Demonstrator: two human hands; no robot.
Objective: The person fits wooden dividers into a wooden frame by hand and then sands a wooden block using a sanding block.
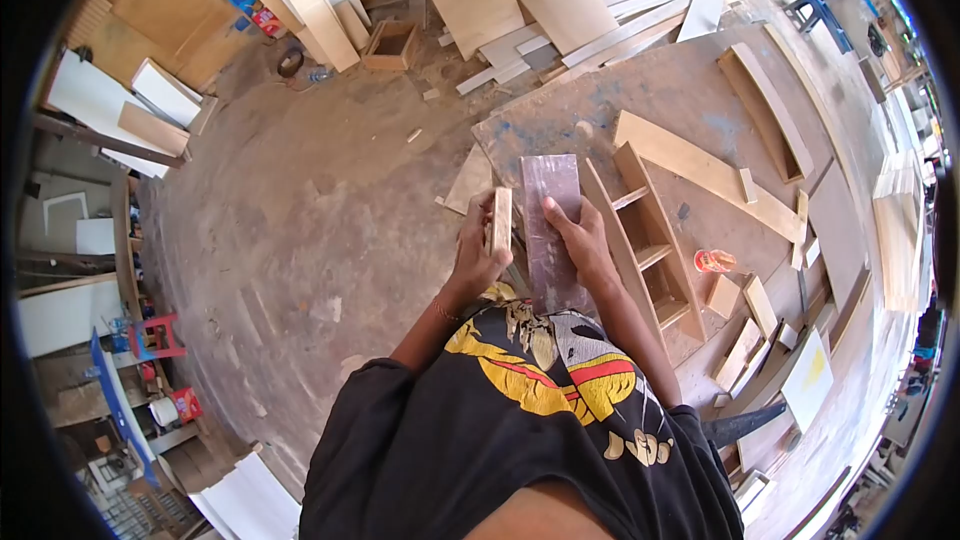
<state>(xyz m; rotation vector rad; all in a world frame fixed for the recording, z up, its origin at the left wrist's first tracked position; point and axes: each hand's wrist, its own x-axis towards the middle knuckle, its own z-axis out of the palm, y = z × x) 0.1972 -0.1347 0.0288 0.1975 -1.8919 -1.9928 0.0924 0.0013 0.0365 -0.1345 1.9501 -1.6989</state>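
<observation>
My left hand [481, 245] is closed around a small light wooden block [501, 222], held upright in front of my body. Just to its right, my right hand [585, 240] grips a long, flat purplish-brown board [550, 205], with the thumb lying across its face. The block and the board are apart, with a narrow gap between them. Beside my right forearm lies a wooden frame [655, 257] divided into compartments, on a large brown work surface [640, 90].
A long wooden plank [700, 170], a red-labelled container [715, 261] and small wood offcuts [722, 295] lie on the right. Stacked boards [570, 15] stand at the top. A small wooden box [391, 45] sits on the floor [290, 210], and a red stool [157, 336] is far left.
</observation>
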